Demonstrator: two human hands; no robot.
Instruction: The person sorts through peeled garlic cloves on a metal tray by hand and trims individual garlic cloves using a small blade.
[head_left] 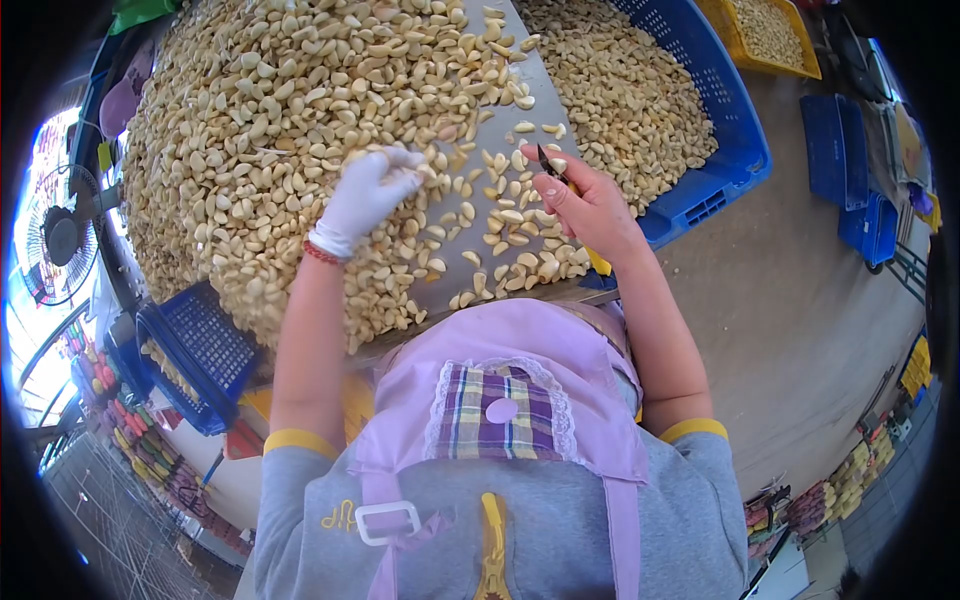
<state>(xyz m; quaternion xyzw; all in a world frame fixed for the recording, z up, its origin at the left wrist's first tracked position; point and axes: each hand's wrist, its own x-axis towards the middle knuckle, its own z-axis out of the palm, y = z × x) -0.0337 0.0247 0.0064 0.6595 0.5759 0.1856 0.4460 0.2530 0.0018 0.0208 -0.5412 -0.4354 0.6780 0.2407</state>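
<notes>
Pale peeled cloves [250,150] lie in a large heap over the left and middle of a metal table [465,255]. My left hand [368,198], in a white glove with a red bracelet at the wrist, is at the right side of the heap. Its thumb and fingers are bent around something too small to make out. My bare right hand [590,205] is above the table's right edge, closed on a small knife [548,163] whose dark blade points up and left. Scattered cloves [510,215] lie between the hands.
A blue crate [745,150] full of cloves stands at the right, with a yellow crate [808,50] behind it. Another blue basket [205,345] is at the lower left, near a fan [62,236]. Blue bins [835,150] stand on the floor at the far right.
</notes>
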